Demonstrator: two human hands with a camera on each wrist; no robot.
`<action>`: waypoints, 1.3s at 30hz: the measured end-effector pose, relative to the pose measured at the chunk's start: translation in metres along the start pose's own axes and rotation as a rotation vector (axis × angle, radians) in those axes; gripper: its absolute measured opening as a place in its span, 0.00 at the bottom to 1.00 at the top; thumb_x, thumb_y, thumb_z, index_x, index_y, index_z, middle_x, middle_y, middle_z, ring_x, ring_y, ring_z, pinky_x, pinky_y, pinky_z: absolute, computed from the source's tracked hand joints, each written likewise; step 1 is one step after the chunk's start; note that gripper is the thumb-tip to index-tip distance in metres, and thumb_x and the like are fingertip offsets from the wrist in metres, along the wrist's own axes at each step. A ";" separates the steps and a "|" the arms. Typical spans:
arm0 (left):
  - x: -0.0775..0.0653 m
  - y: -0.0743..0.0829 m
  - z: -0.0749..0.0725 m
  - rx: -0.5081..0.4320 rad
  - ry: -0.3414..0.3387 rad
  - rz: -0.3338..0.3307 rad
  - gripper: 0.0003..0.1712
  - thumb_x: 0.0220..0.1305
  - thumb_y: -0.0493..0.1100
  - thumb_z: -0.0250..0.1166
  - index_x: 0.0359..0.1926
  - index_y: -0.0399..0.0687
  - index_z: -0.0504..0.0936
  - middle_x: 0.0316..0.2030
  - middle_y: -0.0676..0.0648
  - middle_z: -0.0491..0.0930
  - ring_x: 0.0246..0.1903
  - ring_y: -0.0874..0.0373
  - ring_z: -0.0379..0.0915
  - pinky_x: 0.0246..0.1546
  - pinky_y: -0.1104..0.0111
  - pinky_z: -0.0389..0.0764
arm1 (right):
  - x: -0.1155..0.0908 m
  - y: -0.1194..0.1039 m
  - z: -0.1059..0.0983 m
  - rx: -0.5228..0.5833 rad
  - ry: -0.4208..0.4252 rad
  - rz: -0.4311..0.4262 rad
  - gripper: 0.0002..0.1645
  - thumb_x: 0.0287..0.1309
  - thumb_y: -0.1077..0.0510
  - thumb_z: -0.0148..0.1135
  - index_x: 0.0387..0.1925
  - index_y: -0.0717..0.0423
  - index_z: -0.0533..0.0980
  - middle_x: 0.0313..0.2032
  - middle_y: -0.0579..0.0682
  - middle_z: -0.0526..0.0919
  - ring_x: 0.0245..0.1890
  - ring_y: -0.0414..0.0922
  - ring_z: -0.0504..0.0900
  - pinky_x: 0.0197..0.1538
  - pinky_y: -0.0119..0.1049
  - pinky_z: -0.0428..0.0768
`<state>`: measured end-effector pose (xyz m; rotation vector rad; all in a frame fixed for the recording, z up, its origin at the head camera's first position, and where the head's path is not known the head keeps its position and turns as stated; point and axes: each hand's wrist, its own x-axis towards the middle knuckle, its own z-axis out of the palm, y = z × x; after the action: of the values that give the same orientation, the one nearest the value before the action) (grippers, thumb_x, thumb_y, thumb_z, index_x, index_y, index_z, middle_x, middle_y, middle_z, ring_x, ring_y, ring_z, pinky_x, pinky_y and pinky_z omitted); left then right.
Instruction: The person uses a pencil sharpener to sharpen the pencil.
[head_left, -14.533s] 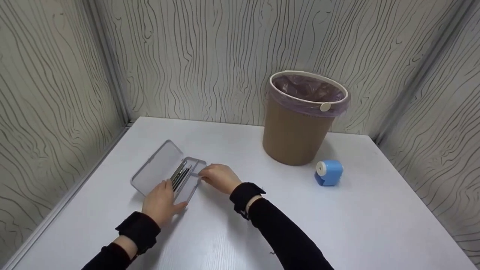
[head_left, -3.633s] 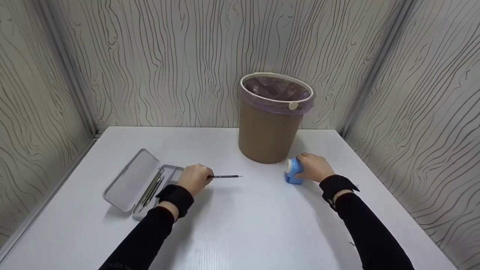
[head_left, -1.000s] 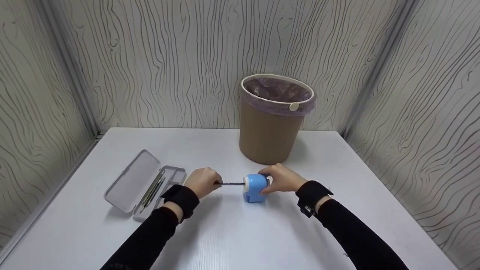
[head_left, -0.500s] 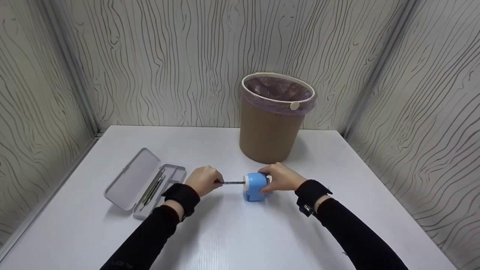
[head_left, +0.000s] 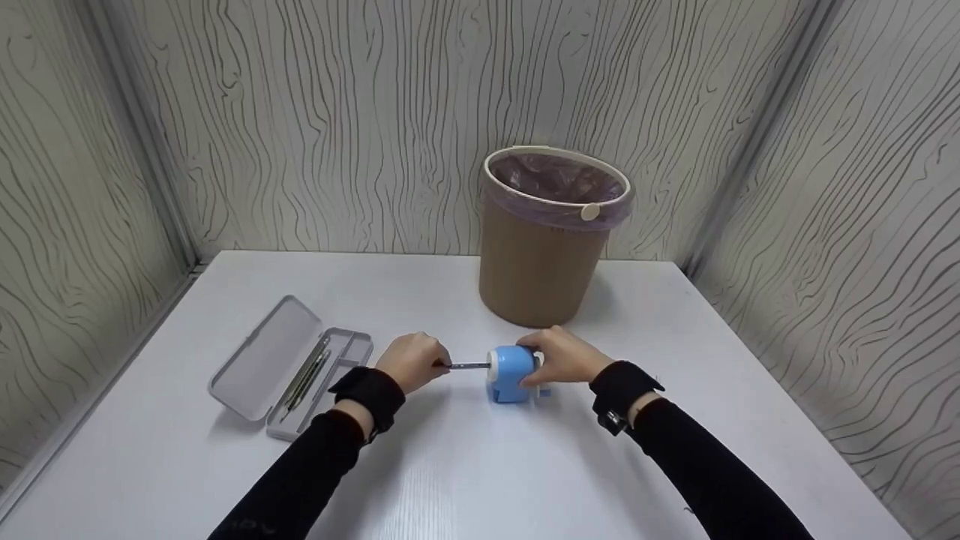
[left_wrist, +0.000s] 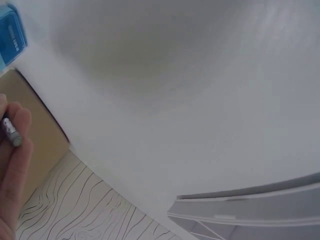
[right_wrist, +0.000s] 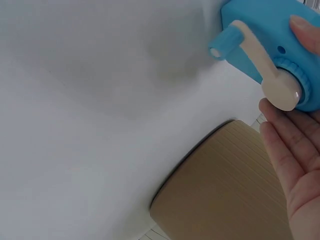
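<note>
Head | wht tbl (head_left: 480, 472) btwn wood-grain walls (head_left: 360, 120) | L hand (head_left: 411, 361) pinching pencil (head_left: 470, 366) | R hand (head_left: 568, 356) gripping blu sharpener (head_left: 514, 373)

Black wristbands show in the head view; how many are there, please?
2. One black wristband is on the wrist of the left hand, which pinches a pencil; the other wristband is behind the right hand, gripping the blue pencil sharpener.

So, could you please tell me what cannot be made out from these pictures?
- Front end of the pencil, head view: hidden by the blue sharpener.
- Lettering on the sharpener, left wrist view: too small and blurred to read.
- Inside floor of the bin, head view: hidden by its purple liner.
- Part of the pencil case, left wrist view: cut off by right and bottom edges.
</note>
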<state>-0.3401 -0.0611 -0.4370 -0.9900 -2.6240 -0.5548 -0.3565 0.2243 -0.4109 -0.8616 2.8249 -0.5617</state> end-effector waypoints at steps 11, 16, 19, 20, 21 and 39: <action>0.004 0.004 0.000 0.026 0.010 0.017 0.02 0.55 0.34 0.76 0.32 0.42 0.93 0.29 0.47 0.91 0.31 0.53 0.86 0.35 0.64 0.86 | -0.002 0.000 -0.001 0.037 0.003 -0.002 0.30 0.48 0.54 0.81 0.52 0.61 0.83 0.50 0.56 0.90 0.50 0.50 0.88 0.61 0.53 0.84; 0.006 0.006 -0.001 0.023 0.006 0.029 0.03 0.55 0.34 0.76 0.32 0.42 0.92 0.29 0.46 0.91 0.31 0.52 0.87 0.35 0.64 0.87 | -0.002 0.001 -0.001 0.035 0.009 -0.014 0.29 0.47 0.54 0.82 0.51 0.61 0.84 0.49 0.56 0.90 0.49 0.49 0.88 0.60 0.52 0.85; 0.007 0.007 0.000 0.018 0.001 0.027 0.02 0.55 0.34 0.76 0.32 0.41 0.92 0.30 0.46 0.91 0.31 0.52 0.87 0.36 0.63 0.87 | -0.002 0.000 0.000 0.029 0.010 -0.007 0.30 0.46 0.54 0.82 0.51 0.61 0.84 0.49 0.55 0.90 0.48 0.48 0.87 0.60 0.51 0.85; 0.007 0.007 0.001 0.019 -0.001 0.025 0.02 0.56 0.34 0.76 0.32 0.41 0.92 0.30 0.46 0.91 0.31 0.52 0.87 0.36 0.63 0.87 | -0.001 0.000 0.000 0.026 0.010 -0.004 0.30 0.46 0.53 0.82 0.52 0.61 0.84 0.49 0.55 0.90 0.48 0.47 0.87 0.60 0.51 0.85; 0.008 0.008 0.001 0.017 -0.004 0.023 0.02 0.56 0.34 0.76 0.32 0.41 0.92 0.30 0.46 0.91 0.31 0.52 0.87 0.37 0.63 0.87 | -0.001 -0.001 0.000 0.024 0.009 -0.002 0.30 0.46 0.53 0.82 0.52 0.60 0.84 0.49 0.55 0.90 0.47 0.47 0.87 0.60 0.50 0.85; 0.012 0.010 0.012 0.038 0.006 -0.008 0.02 0.58 0.36 0.75 0.34 0.44 0.93 0.32 0.48 0.92 0.32 0.55 0.88 0.37 0.65 0.87 | 0.003 -0.007 0.000 -0.048 0.013 -0.023 0.28 0.44 0.55 0.82 0.48 0.62 0.84 0.46 0.55 0.91 0.45 0.46 0.88 0.57 0.47 0.86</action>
<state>-0.3434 -0.0425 -0.4409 -0.9657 -2.6242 -0.5063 -0.3553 0.2170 -0.4079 -0.9035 2.8546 -0.5066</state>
